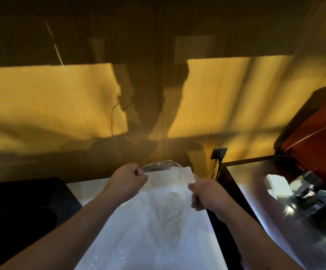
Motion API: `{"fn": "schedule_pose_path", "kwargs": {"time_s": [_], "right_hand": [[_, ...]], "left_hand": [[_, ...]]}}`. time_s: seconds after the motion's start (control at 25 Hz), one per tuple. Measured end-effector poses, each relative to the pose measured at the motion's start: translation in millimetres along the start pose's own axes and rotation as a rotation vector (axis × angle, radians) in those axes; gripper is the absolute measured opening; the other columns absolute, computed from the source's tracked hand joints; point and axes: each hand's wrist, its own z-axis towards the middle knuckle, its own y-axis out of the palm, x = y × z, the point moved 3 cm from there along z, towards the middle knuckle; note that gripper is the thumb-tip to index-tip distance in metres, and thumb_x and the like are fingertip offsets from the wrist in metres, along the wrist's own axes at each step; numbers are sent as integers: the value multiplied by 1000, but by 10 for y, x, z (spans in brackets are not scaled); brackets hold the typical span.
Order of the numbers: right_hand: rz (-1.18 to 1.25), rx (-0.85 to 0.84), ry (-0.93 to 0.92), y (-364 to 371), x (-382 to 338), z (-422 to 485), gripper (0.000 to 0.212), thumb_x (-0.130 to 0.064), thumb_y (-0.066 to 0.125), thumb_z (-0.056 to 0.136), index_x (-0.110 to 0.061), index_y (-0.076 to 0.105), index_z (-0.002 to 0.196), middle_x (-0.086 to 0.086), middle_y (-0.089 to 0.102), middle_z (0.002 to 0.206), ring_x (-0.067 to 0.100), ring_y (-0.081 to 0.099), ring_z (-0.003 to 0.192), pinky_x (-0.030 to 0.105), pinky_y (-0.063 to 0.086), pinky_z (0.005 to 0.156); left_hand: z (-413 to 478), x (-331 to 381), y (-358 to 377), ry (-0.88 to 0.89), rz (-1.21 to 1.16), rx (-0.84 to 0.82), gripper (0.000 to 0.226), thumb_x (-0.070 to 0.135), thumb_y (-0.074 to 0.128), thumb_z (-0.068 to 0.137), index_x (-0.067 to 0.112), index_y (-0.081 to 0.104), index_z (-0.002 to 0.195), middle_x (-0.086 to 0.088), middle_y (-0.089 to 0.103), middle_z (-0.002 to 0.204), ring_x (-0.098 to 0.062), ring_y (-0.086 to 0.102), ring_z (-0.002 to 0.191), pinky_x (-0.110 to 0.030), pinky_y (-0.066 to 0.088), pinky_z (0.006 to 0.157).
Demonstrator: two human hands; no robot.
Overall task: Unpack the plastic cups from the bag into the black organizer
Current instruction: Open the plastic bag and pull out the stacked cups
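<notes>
1. Left hand (128, 181): closed into a fist, fingers curled tight on the far left edge of the clear plastic bag (164, 203).
2. Right hand (207, 195): likewise closed, fingers pinching the bag's right edge, a little nearer the person than the left-hand grip.
3. Clear plastic bag: stretched between the two grips and trailing back from them toward the person, over the white surface (138, 248). Its film is crinkled and catches the light.
4. Plastic cups (159, 166): a rounded transparent shape shows through the bag just beyond the left grip, at the far end of the bag. The cups appear stacked; how many cannot be told.
5. Black organizer (22, 207): a dark box to the left of the left grip, beside the white surface, well apart from the bag. Its interior is too dark to read.
6. Side table (255, 191): glossy top to the right of the right grip, carrying a white paper pad (277, 183) and several shiny metal-lidded containers (310, 193).
7. Wall socket (219, 153): beyond the right grip, on the wooden wall (61, 94), with a dark cable plugged in.
</notes>
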Motion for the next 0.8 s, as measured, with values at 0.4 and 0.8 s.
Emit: {"fn": "schedule_pose_path", "kwargs": {"time_s": [0.4,0.8], "right_hand": [[-167,-15,27,-76,-6,-266,37,-20,75,88,-27,51,115,3,76,81,17,74,62,22,56,50],[-587,346,-535,-22,-591,-711,19,-37,64,94,-39,59,113,-15,65,85,2,58,67,18,45,55]], "left_hand": [[-330,103,90,-26,39,-297,50,31,77,81,34,53,125,-2,74,82,-12,67,57,-24,50,44],[-310,244,38,146,312,-40,16,48,62,81,33,65,78,10,69,69,-6,68,63,-33,63,61]]}}
